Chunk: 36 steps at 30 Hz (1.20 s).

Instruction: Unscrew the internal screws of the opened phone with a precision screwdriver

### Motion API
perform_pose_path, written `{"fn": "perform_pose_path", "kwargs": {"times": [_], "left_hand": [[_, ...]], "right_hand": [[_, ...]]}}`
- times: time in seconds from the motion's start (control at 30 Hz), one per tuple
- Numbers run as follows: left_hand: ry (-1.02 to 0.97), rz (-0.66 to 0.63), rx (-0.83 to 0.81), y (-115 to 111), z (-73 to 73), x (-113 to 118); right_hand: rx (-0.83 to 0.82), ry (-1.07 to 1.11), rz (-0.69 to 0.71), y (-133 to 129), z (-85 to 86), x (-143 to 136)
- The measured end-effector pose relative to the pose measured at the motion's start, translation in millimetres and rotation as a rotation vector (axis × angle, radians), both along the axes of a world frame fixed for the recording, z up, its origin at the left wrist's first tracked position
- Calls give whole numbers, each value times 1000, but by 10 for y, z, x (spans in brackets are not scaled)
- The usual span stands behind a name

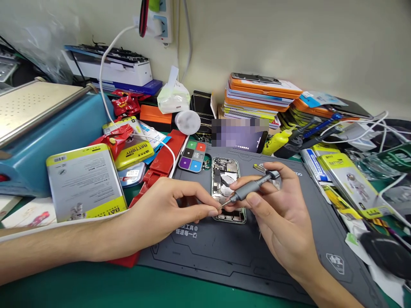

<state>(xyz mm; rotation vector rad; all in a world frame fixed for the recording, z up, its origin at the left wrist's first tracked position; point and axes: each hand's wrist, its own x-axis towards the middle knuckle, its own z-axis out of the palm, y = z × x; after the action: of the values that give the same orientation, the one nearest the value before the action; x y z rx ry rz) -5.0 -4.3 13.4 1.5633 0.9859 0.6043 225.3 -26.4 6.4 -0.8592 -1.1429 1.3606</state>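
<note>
"Where's the opened phone (pixel 224 176)?"

"On the gray mat (pixel 205 265), toward its far edge, inner parts exposed."

"And the right hand (pixel 287 216)?"

"Its fingers hold a gray screwdriver (pixel 246 191), slanted, tip down toward the left."

"The left hand (pixel 170 209)?"

"Thumb and forefinger pinched together at that tip. Whether some tiny part sits between them, I can't tell."

"Anything beside the phone?"

"A case with colored squares (pixel 192 156), by the mat's far left corner."
</note>
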Motion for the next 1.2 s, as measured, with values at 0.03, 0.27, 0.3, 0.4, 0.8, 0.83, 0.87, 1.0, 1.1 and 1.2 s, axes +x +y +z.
{"fn": "perform_pose_path", "kwargs": {"times": [0.03, 0.27, 0.3, 0.4, 0.8, 0.83, 0.87, 1.0, 1.1, 1.2], "left_hand": [[-4, -2, 0, 2, 1, 1], [-24, -17, 6, 17, 15, -2], [-21, -16, 2, 17, 18, -1], [-11, -16, 4, 9, 27, -1], [-3, -23, 13, 2, 27, 2], [-2, -23, 15, 1, 28, -2], [-3, -23, 17, 0, 30, -5], [-4, -18, 15, 0, 35, -3], [-9, -16, 10, 1, 36, 7], [-8, -13, 14, -2, 34, 9]], "right_hand": [[-1, 4, -4, 0, -2, -3], [-11, -5, -26, -1, -2, -15], [-8, -8, -30, -1, 0, -16], [-2, -17, -47, 2, 0, -22], [23, -130, -141, -3, 21, -34], [25, -129, -140, -3, 22, -35], [25, -127, -139, -3, 22, -36], [16, -108, -128, 1, 23, -40], [2, -69, -98, 4, 22, -33], [-8, -39, -86, 6, 13, -21]]}}
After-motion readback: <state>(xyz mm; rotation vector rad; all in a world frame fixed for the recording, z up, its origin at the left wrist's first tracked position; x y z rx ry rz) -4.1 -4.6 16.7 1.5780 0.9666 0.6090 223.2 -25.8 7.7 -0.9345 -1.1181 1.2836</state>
